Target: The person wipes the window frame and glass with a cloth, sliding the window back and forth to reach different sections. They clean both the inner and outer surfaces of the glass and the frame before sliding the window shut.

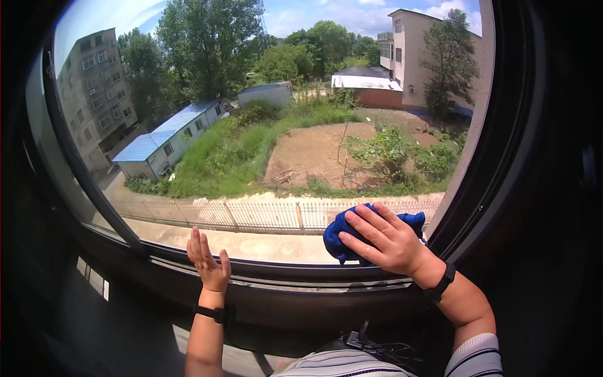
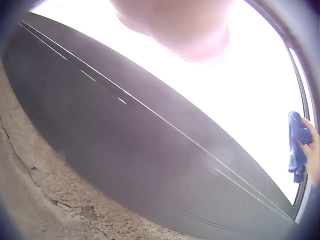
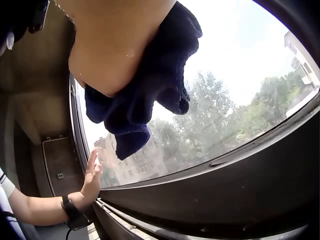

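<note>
My right hand [image 1: 389, 244] lies spread over a blue cloth [image 1: 335, 242], pressing it against the window pane [image 1: 314, 151] near its lower right corner. Folds of the cloth [image 3: 132, 112] bunch out below that palm in the right wrist view. My left hand [image 1: 210, 262] is raised at the lower left of the pane, fingers straight and holding nothing. From the right wrist camera, the left hand [image 3: 92, 175] shows upright beside the glass. In the left wrist view the cloth [image 2: 297, 145] appears at the far right edge under the right hand [image 2: 313, 152].
A dark window frame [image 1: 496, 138] surrounds the glass, with a sliding track [image 1: 326, 286] along the bottom. A vertical frame bar [image 1: 88, 169] stands at left. Outside are a fence [image 1: 264, 215], trees and buildings. Cables [image 1: 383, 349] hang near the striped shirt.
</note>
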Available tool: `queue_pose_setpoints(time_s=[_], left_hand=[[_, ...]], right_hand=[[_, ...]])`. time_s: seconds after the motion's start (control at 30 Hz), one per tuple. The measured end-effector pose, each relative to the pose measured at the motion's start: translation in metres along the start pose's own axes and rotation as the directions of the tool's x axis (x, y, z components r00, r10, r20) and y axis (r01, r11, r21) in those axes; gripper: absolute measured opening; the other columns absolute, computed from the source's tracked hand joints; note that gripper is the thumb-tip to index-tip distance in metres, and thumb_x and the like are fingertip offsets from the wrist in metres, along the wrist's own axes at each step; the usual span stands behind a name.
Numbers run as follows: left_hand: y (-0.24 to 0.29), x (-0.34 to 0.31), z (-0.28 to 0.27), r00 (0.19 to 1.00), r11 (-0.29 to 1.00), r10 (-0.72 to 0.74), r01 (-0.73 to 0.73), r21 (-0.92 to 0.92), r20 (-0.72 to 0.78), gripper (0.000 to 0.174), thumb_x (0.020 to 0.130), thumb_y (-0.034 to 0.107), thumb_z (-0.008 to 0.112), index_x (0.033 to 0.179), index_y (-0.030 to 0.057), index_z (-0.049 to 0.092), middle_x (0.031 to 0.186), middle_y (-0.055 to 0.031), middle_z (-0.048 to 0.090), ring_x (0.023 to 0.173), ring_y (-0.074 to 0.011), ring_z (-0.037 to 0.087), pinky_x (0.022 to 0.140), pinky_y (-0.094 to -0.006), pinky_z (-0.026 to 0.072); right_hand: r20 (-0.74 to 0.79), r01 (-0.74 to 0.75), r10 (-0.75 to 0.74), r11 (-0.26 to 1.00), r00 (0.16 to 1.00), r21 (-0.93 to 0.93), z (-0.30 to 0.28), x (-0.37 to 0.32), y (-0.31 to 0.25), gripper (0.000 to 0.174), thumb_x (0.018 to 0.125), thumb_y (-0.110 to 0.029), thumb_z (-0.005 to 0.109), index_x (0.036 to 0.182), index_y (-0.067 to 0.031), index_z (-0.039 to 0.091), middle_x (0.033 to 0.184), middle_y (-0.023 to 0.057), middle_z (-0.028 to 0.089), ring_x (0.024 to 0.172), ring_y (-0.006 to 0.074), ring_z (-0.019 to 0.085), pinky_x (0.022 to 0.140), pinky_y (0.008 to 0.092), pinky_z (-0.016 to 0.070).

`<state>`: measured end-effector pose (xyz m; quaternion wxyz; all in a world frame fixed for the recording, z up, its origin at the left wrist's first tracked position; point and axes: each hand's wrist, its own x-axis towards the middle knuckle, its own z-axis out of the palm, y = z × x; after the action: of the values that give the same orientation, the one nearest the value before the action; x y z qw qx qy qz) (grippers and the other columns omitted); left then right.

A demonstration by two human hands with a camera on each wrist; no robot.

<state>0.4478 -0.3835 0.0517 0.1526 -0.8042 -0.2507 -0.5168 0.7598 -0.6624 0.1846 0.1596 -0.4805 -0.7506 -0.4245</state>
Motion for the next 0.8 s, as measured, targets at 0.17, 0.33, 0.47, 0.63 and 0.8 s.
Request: queue_pose_setpoints(time_s=[0.17, 0.33, 0.47, 0.63, 0.8], left_hand=[[-0.052, -0.003, -0.003, 0.992, 0.989, -0.123, 0.124, 0.082, -0.014, 0.073, 0.091, 0.026, 0.051, 0.152, 0.0071, 0.015, 0.158, -0.0193, 0.012, 0.146, -0.0373, 0.01, 0.117, -0.0534, 0.0079], [-0.072, -0.022, 0.019, 0.991, 0.992, -0.123, 0.122, -0.028, -0.049, 0.071, 0.094, 0.031, 0.046, 0.153, 0.0073, 0.012, 0.159, -0.0185, 0.008, 0.147, -0.0369, 0.006, 0.117, -0.0542, 0.0053], [-0.073, -0.024, 0.02, 0.99, 0.99, -0.133, 0.131, -0.059, -0.038, 0.069, 0.097, 0.038, 0.041, 0.153, 0.0087, 0.013, 0.159, -0.0192, 0.008, 0.147, -0.0365, 0.006, 0.117, -0.0527, 0.003], [-0.071, -0.024, 0.019, 0.989, 0.989, -0.141, 0.138, -0.057, -0.042, 0.072, 0.092, 0.032, 0.047, 0.153, 0.0097, 0.014, 0.158, -0.0186, 0.01, 0.146, -0.0379, 0.007, 0.117, -0.0546, 0.0057], [-0.076, -0.025, 0.022, 0.99, 0.991, -0.124, 0.12, -0.063, -0.062, 0.073, 0.091, 0.032, 0.049, 0.153, 0.0106, 0.015, 0.158, -0.0192, 0.012, 0.147, -0.0372, 0.007, 0.117, -0.054, 0.0048]], right_hand=[[-0.521, -0.34, 0.202, 0.922, 0.829, -0.184, -0.08, 0.083, 0.082, 0.054, 0.079, 0.009, 0.057, 0.129, -0.0097, 0.057, 0.138, 0.0163, 0.052, 0.13, 0.0339, 0.048, 0.11, 0.0431, 0.0363], [-0.764, -0.62, 0.309, 0.771, 0.566, -0.147, -0.101, 0.164, 0.131, 0.041, 0.089, -0.012, 0.062, 0.131, -0.0124, 0.057, 0.131, 0.0124, 0.059, 0.117, 0.0271, 0.059, 0.096, 0.0333, 0.0478], [-0.675, -0.404, 0.178, 0.894, 0.716, -0.193, -0.033, 0.225, 0.056, 0.045, 0.079, -0.008, 0.068, 0.124, -0.0112, 0.061, 0.127, 0.0143, 0.06, 0.117, 0.0293, 0.059, 0.101, 0.0367, 0.0452], [-0.18, 0.039, -0.026, 0.997, 0.983, 0.069, 0.092, 0.215, -0.082, 0.042, 0.085, -0.013, 0.054, 0.126, -0.0073, 0.058, 0.14, 0.0135, 0.05, 0.13, 0.0272, 0.048, 0.111, 0.0418, 0.0344], [-0.021, 0.274, -0.275, 0.945, 0.961, 0.178, 0.135, 0.169, -0.108, 0.048, 0.082, -0.013, 0.052, 0.13, -0.0063, 0.054, 0.141, 0.0132, 0.049, 0.13, 0.0264, 0.047, 0.11, 0.0415, 0.0361]])
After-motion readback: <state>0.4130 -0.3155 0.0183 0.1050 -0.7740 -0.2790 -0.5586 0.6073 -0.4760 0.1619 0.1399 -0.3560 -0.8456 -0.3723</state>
